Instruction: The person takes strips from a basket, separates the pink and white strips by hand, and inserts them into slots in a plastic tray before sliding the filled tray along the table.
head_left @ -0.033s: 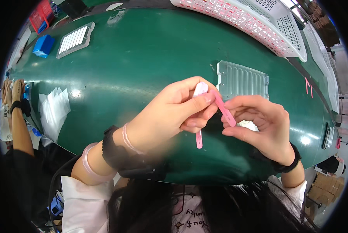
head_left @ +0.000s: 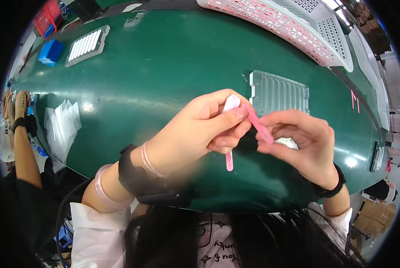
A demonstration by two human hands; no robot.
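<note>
A small pink nail file, flat with rounded ends, slants between my two hands. My left hand is closed, pinching its upper end between thumb and fingers. That same hand also grips more strips: a pale rounded end sticks out above the fingers and a pink end below them. How many strips it holds is hidden. My right hand is curled, its thumb and forefinger about the file's lower end. A pale patch shows by its palm, too unclear to name.
Beyond my right hand lies a clear slotted tray. A white perforated basket stands at the far right, near two pink strips. Clear plastic sleeves, a filled tray and a blue block lie left, near a co-worker's arm.
The lower end of the pink nail file has shifted slightly right and tilted, together with my right hand's fingertips. My left hand has hardly moved.
</note>
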